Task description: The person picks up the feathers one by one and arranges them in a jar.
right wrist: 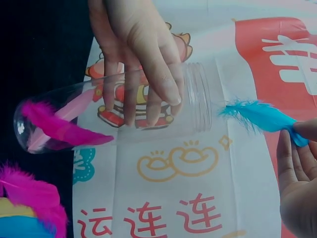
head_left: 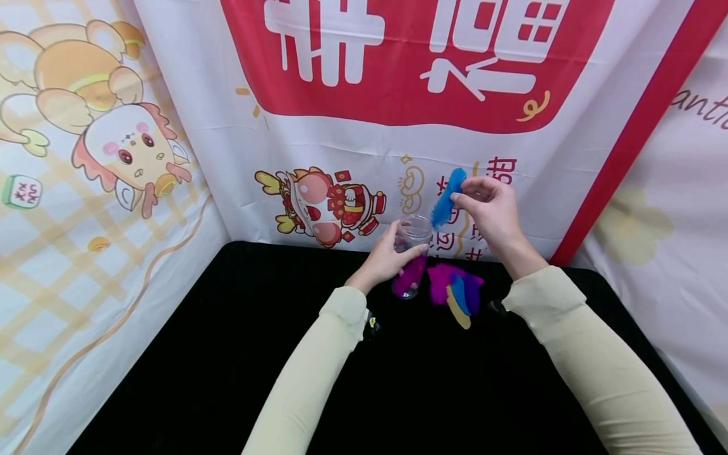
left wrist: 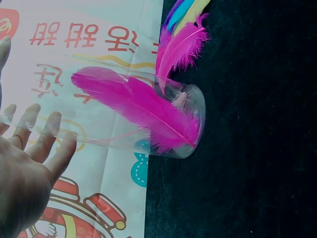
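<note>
In the head view my left hand (head_left: 385, 258) grips a clear jar (head_left: 415, 231) near its open, threaded top. The jar stands upright at the back of the black table. Inside it lie a magenta feather (left wrist: 141, 109) and a pale pink feather (right wrist: 64, 116), both low down. My right hand (head_left: 493, 212) pinches a bright blue feather (head_left: 448, 199) by one end between thumb and fingers. In the right wrist view the feather's fluffy end points at the jar's mouth, a short gap away from it.
Right of the jar, several loose feathers (head_left: 466, 291) in magenta, purple, blue and yellow lie overlapping on the black table (head_left: 227, 373). A white printed cloth (head_left: 244, 177) hangs directly behind the jar, and more patterned cloth (head_left: 108, 265) encloses the left and right sides.
</note>
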Demonstrator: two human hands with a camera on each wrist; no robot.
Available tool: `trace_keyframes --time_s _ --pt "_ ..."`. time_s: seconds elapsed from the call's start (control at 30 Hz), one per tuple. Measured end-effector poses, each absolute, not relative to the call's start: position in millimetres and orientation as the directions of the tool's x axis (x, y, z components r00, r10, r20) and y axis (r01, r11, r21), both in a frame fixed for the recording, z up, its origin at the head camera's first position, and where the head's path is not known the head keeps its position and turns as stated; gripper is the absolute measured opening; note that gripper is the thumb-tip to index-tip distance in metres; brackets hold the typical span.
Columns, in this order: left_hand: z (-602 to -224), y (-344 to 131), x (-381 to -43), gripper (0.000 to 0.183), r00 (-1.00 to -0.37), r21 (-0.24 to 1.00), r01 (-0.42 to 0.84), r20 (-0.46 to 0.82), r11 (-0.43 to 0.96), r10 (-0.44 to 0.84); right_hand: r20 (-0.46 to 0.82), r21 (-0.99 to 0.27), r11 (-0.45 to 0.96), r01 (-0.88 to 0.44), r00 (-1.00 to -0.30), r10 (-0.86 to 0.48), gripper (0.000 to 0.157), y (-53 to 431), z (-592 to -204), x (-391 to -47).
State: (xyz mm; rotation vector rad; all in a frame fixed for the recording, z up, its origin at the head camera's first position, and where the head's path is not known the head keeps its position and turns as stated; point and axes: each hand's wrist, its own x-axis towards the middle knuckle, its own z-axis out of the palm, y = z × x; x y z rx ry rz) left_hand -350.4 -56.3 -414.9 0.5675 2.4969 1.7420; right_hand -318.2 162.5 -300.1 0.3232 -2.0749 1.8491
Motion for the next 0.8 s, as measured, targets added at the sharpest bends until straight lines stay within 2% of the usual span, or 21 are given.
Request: trace_keyframes --time_s 0.2,0.47,0.63,0.8 --pt "-414 -56 -349 0.083 -0.932 0.919 0.262 0.162 0.295 0.323 0.448 -0.894 0.058 -0.445 -0.891 0.077 0.019 156 -299 -319" --pt "-414 -56 -348 0.08 -0.93 0.919 0.27 0.172 0.287 0.324 0.469 -0.883 0.046 -0.467 -0.881 0.058 0.018 150 -302 -321" --pt "-414 -55 -348 0.08 -0.929 0.915 0.278 0.179 0.291 0.323 0.467 -0.881 0.107 -0.461 -0.883 0.046 0.021 150 -305 -321" --pt "-414 -56 -348 0.081 -0.929 0.916 0.277 0.177 0.291 0.325 0.417 -0.892 0.208 -0.401 -0.908 0.039 0.026 150 -309 -320"
